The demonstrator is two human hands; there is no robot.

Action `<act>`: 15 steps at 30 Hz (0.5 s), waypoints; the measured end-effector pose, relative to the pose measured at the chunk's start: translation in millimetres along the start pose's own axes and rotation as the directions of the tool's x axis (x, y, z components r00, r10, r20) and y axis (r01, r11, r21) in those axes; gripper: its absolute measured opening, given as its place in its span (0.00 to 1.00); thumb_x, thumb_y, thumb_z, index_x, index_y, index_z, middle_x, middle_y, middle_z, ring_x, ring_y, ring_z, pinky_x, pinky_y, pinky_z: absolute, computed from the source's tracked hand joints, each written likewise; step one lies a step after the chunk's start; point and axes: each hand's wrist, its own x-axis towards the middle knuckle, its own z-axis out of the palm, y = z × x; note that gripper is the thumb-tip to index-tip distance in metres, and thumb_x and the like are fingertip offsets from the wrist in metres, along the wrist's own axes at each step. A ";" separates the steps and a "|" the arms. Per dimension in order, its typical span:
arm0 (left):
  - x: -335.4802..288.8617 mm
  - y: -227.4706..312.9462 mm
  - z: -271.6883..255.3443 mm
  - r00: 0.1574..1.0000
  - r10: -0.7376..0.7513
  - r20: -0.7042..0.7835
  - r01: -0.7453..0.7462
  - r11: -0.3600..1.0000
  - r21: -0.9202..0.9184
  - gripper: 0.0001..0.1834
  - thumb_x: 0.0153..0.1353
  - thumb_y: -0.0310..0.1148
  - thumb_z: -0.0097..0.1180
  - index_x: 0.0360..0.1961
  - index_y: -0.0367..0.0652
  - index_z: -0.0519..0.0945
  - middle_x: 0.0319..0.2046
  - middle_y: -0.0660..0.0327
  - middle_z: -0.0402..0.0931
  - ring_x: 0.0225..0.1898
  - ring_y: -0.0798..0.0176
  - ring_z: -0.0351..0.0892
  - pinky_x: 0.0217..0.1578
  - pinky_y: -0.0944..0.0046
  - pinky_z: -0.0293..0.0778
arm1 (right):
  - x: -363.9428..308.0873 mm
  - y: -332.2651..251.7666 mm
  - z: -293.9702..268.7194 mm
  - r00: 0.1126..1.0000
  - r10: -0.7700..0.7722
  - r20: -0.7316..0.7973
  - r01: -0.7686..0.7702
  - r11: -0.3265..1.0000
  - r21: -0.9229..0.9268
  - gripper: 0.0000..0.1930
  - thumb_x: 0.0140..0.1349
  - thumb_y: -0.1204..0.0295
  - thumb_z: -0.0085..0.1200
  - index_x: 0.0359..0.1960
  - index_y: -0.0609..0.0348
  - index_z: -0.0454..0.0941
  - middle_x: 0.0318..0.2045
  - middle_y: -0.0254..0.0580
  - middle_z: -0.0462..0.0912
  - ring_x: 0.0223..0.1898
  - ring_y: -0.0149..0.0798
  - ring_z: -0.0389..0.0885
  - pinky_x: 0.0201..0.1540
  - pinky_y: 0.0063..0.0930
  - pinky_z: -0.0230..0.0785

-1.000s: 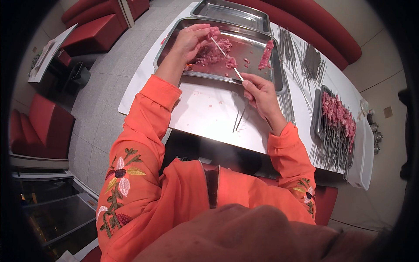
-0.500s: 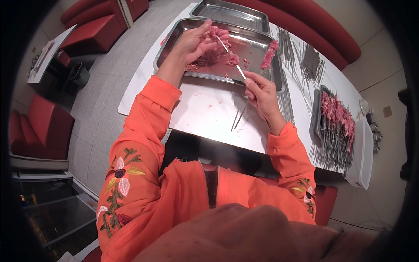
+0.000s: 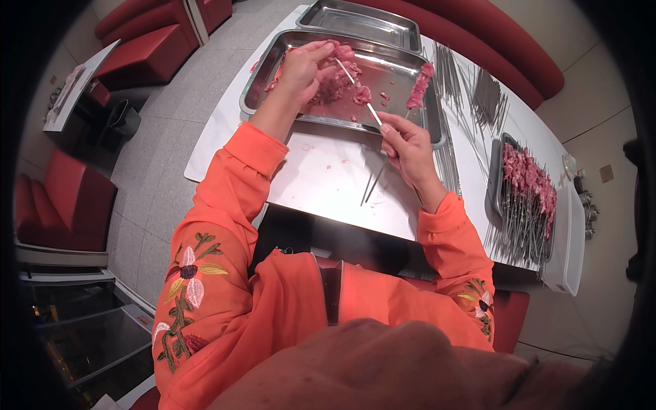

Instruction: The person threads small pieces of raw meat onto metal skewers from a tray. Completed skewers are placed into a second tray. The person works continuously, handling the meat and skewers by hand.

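My right hand [image 3: 404, 145] pinches a flat metal skewer [image 3: 374, 115] near its lower end. One piece of raw meat [image 3: 362, 95] is threaded partway along it. At the skewer's far tip, my left hand [image 3: 305, 70] closes its fingers and thumb on another piece of raw meat [image 3: 344, 52]. Both hands work over a steel tray [image 3: 273, 58], where a heap of loose raw meat [image 3: 329, 91] lies beneath my left hand. A loaded meat skewer [image 3: 421, 85] leans at the tray's right side.
Behind stands another steel tray [image 3: 362, 26]. Bare skewers [image 3: 486, 99] lie on the white table [image 3: 328, 181] to the right. Past them, a dark tray [image 3: 497, 164] holds many loaded skewers [image 3: 529, 181], beside a white plastic bin [image 3: 568, 253]. Red bench seating [image 3: 506, 34] runs behind the table.
My left hand has turned and its spread fingers have closed in around the meat at the skewer tip. The right hand and skewer have dropped very slightly.
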 end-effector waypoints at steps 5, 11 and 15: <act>9.0 5.8 -16.1 0.998 0.048 -0.042 -0.047 0.999 0.026 0.11 0.66 0.28 0.43 0.40 0.30 0.71 0.40 0.46 0.76 0.41 0.54 0.80 0.42 0.60 0.79 | -1.6 -1.7 2.6 0.999 -0.031 -0.012 0.030 0.999 -0.027 0.15 0.63 0.72 0.48 0.51 0.62 0.73 0.16 0.25 0.67 0.16 0.18 0.60 0.15 0.13 0.47; 4.4 10.7 -9.3 1.000 -0.010 -0.001 0.010 0.997 0.078 0.13 0.66 0.30 0.44 0.44 0.29 0.71 0.42 0.46 0.76 0.44 0.54 0.79 0.45 0.59 0.77 | -0.3 -0.4 -1.4 1.000 -0.005 -0.008 0.004 0.999 -0.039 0.15 0.63 0.72 0.48 0.50 0.64 0.73 0.16 0.26 0.67 0.16 0.18 0.60 0.15 0.13 0.48; 7.9 7.4 -12.2 1.000 0.010 0.015 -0.010 0.999 0.040 0.12 0.65 0.31 0.45 0.42 0.31 0.72 0.41 0.47 0.76 0.41 0.56 0.80 0.40 0.62 0.79 | -1.0 -0.4 0.5 1.000 0.011 0.002 -0.011 0.999 -0.035 0.15 0.63 0.72 0.48 0.50 0.64 0.73 0.16 0.25 0.66 0.16 0.18 0.60 0.15 0.13 0.48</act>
